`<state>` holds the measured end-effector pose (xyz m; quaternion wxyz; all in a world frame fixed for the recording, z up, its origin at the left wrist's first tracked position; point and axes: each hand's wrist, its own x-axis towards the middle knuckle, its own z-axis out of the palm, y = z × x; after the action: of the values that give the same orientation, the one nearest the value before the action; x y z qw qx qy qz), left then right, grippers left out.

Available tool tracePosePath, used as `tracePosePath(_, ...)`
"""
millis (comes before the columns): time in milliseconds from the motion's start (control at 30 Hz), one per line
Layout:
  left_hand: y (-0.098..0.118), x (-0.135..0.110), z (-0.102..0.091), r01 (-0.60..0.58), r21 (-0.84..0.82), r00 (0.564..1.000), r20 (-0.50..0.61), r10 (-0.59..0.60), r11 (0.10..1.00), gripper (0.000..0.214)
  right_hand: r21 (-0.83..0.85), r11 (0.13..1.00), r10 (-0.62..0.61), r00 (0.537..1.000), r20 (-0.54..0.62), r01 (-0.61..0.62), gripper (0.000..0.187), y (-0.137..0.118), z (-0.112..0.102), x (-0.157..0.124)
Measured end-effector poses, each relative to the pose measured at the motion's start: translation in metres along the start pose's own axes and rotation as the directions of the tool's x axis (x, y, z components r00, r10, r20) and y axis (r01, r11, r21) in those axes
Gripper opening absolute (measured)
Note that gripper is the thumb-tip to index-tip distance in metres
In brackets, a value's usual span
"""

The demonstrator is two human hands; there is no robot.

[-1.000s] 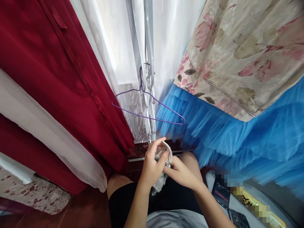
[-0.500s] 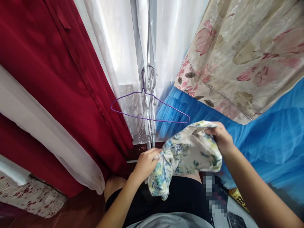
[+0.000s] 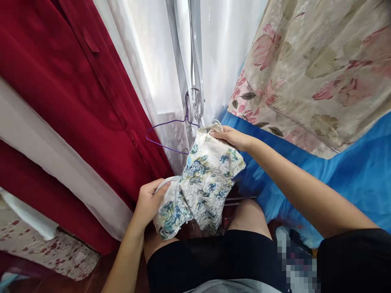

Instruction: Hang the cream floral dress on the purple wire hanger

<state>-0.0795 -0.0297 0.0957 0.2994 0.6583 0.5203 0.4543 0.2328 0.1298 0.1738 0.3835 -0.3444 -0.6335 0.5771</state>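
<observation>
A small white top with a blue, green and yellow floral print (image 3: 207,175) hangs stretched out between my two hands. My left hand (image 3: 151,199) pinches its edge at the lower left, thumb on top. At the upper right, my right hand (image 3: 233,137) grips the opposite edge, fingers partly behind the cloth. Behind the top, a purple wire hanger (image 3: 161,143) dangles by its hook; the cloth covers its right half.
Grey straps with loops (image 3: 183,44) hang down and carry the hanger. A red cloth (image 3: 100,134) hangs on the left, a sheer white curtain (image 3: 152,73) behind. On the right are a rose-print cloth (image 3: 308,77) and blue tulle (image 3: 354,183).
The bunched top has been spread open. My right hand has moved up and left with it, in front of the hanger; my left hand has shifted left and slightly down.
</observation>
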Motion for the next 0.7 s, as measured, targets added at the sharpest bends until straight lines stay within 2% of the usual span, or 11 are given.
tracePosePath(67,-0.012,0.002,-0.022,-0.026,0.184,0.997,0.074,0.013,0.982,0.035,0.065,0.997,-0.031,0.999,-0.009,0.032,0.029,0.001,0.003,-0.005)
tracePosePath(133,-0.029,0.008,-0.04,-0.092,0.365,0.979,0.201,0.019,0.927,0.03,0.131,0.991,-0.032,0.999,-0.006,0.033,0.033,-0.001,0.001,-0.012)
tracePosePath(233,-0.061,0.028,-0.06,-0.241,0.499,0.927,0.373,0.044,0.832,0.025,0.187,0.981,0.057,0.998,0.003,-0.056,0.036,-0.008,-0.003,-0.021)
tracePosePath(300,-0.077,0.051,-0.073,-0.289,0.529,0.926,0.366,0.092,0.798,0.025,0.17,0.981,0.096,0.995,-0.017,-0.092,0.034,-0.013,-0.005,-0.023)
tracePosePath(367,-0.081,0.079,-0.087,-0.284,0.55,0.951,0.265,0.158,0.785,0.027,0.119,0.99,0.079,0.997,-0.025,-0.076,0.029,-0.016,-0.006,-0.023)
tracePosePath(467,-0.06,0.125,-0.102,-0.257,0.57,0.958,0.043,0.285,0.78,0.03,0.041,0.999,0.006,1.0,-0.003,-0.006,0.025,-0.019,-0.009,-0.021)
tracePosePath(533,-0.036,0.152,-0.102,-0.231,0.484,0.949,-0.078,0.304,0.844,0.031,0.022,1.0,-0.005,1.0,0.014,0.005,0.025,-0.02,-0.01,-0.021)
tracePosePath(567,-0.024,0.163,-0.099,-0.207,0.382,0.957,-0.111,0.267,0.9,0.033,0.024,1.0,0.005,1.0,0.022,-0.005,0.025,-0.019,-0.01,-0.021)
tracePosePath(633,-0.004,0.18,-0.088,-0.128,0.14,0.985,-0.101,0.142,0.982,0.037,0.043,0.998,0.036,0.999,0.035,-0.038,0.026,-0.017,-0.01,-0.022)
tracePosePath(700,0.008,0.188,-0.076,-0.04,-0.02,0.997,-0.069,0.039,0.999,0.032,0.037,0.999,0.023,0.999,-0.034,-0.021,0.025,-0.013,-0.01,-0.024)
